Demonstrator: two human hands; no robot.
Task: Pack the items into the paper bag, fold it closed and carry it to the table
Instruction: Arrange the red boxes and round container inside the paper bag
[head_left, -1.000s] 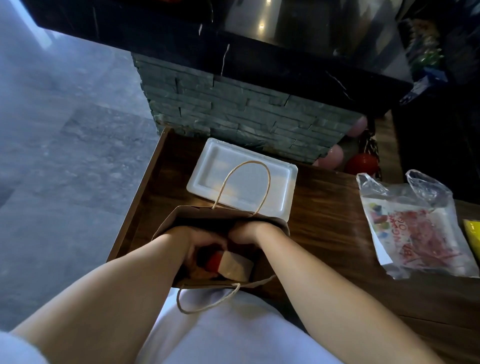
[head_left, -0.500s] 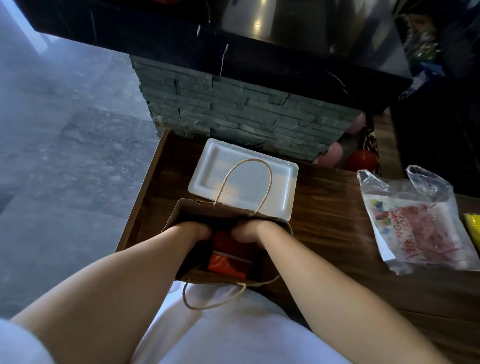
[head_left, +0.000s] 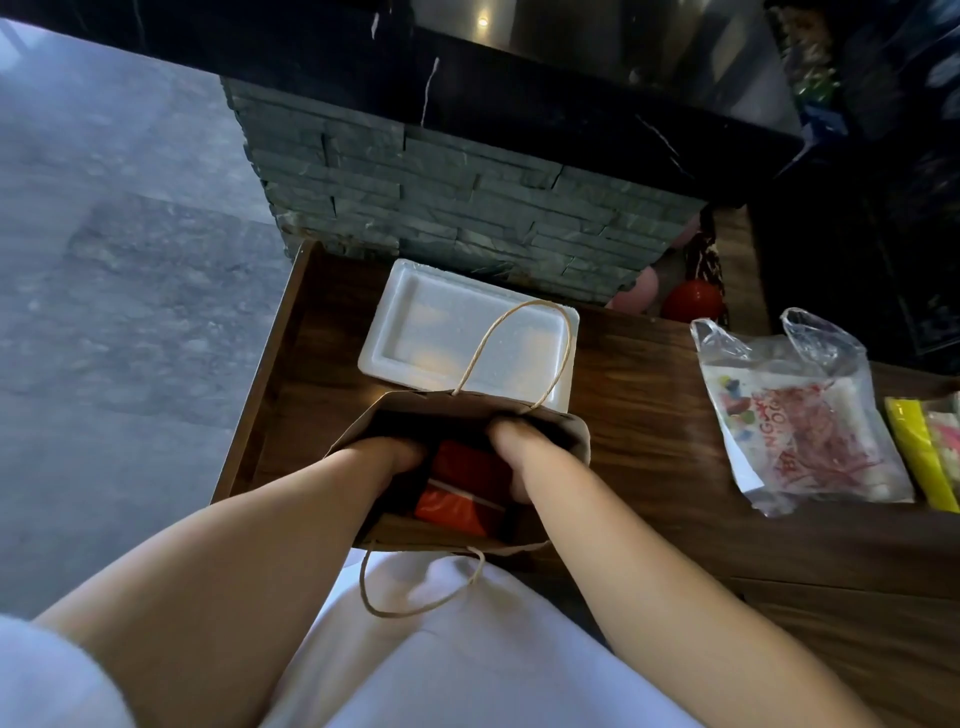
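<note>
A brown paper bag (head_left: 576, 441) stands open at the near edge of the wooden counter (head_left: 649, 467), with one twine handle up and the other hanging toward me. Inside it lies a red box (head_left: 467, 465), with a second red-orange pack (head_left: 449, 512) nearer me. Both hands are down in the bag. My left hand (head_left: 387, 457) is against the red box's left side and my right hand (head_left: 511, 447) against its right side. The fingertips are hidden deep in the bag.
A white foam tray (head_left: 415, 332) lies just behind the bag. To the right are a clear plastic bag with a printed packet (head_left: 800, 415) and a yellow packet (head_left: 914, 457). A stone-clad counter (head_left: 467, 197) rises behind; grey floor lies to the left.
The red-and-white box held at the bag's mouth has gone down inside. Both hands have sunk deeper and now flank it. The view has shifted slightly.
</note>
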